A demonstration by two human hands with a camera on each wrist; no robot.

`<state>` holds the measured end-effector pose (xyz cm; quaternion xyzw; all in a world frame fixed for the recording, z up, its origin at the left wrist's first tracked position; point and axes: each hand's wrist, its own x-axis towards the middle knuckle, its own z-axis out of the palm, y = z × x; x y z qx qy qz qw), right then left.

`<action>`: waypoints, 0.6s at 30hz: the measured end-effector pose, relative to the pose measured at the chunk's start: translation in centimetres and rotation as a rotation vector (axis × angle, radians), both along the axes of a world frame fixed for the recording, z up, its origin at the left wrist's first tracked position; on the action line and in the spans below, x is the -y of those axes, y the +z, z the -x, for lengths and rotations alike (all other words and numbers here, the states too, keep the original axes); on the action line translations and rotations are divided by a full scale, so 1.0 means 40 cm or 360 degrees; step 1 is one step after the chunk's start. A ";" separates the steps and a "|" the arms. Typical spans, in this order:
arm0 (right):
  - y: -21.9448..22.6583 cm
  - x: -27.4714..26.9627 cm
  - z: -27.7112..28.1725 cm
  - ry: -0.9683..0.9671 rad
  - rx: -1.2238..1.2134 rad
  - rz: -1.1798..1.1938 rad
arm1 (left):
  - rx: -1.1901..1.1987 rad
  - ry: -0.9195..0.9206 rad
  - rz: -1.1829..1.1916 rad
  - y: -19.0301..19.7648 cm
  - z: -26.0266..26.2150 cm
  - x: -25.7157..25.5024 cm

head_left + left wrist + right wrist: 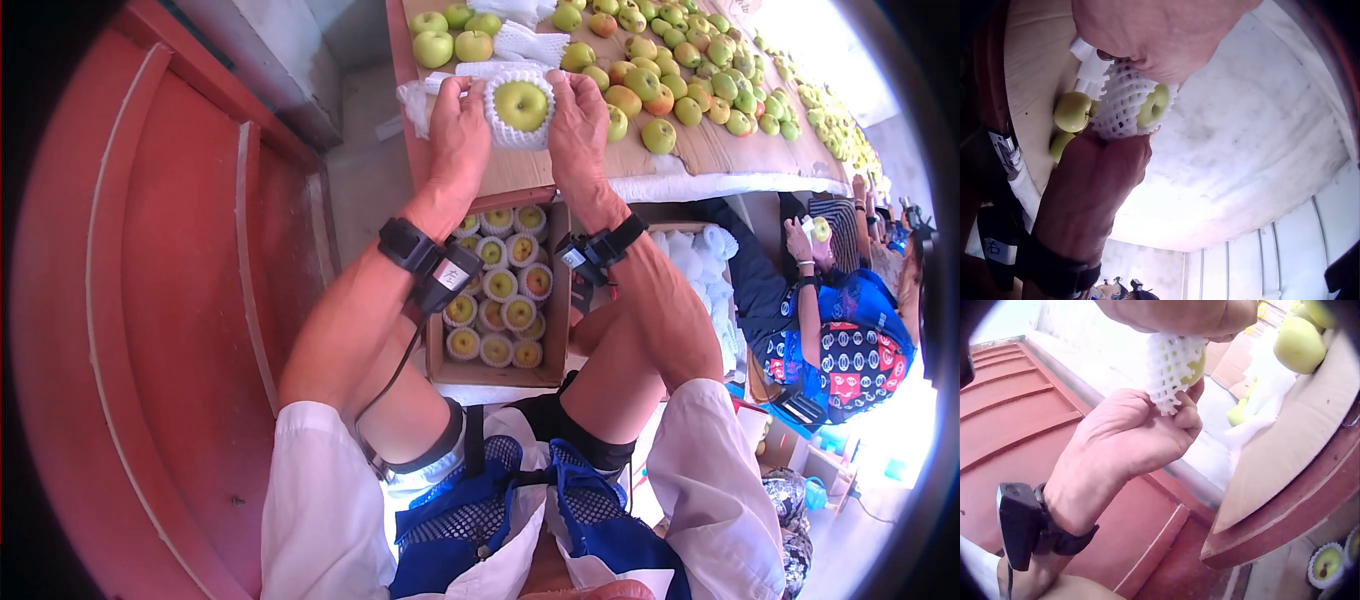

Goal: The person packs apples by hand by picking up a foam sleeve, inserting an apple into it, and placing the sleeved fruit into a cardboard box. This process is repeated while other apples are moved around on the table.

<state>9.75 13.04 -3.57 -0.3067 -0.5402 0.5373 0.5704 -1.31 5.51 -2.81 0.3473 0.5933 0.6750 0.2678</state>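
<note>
A green apple [521, 105] in a white foam net [503, 132] is held up between both hands over the table's near edge. On its left side the left hand [460, 135] pinches the net with curled fingers; on its right side the right hand [579, 130] does the same. In the left wrist view the net [1124, 103] wraps the apple [1153, 105], whose stem end shows uncovered. The right wrist view has the net [1169, 369] between the two hands, with part of the apple hidden.
Below the hands, a cardboard box [437, 358] holds netted apples in rows. Many loose apples [658, 136] and some foam nets [530, 45] lie on the cardboard-covered table [720, 165]. White nets [690, 255] fill another box at right. Another person [850, 330] sits further right, near a red door [190, 300] opposite.
</note>
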 end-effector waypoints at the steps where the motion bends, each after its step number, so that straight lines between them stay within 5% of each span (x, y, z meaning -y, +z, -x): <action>1: 0.005 0.002 0.002 -0.0006 0.0000 0.0002 | 0.0020 0.0002 -0.0002 0.002 0.001 0.000; 18: 0.022 -0.011 0.030 -0.0028 -0.0079 0.0088 | -0.0012 0.0023 0.0046 0.017 0.017 0.005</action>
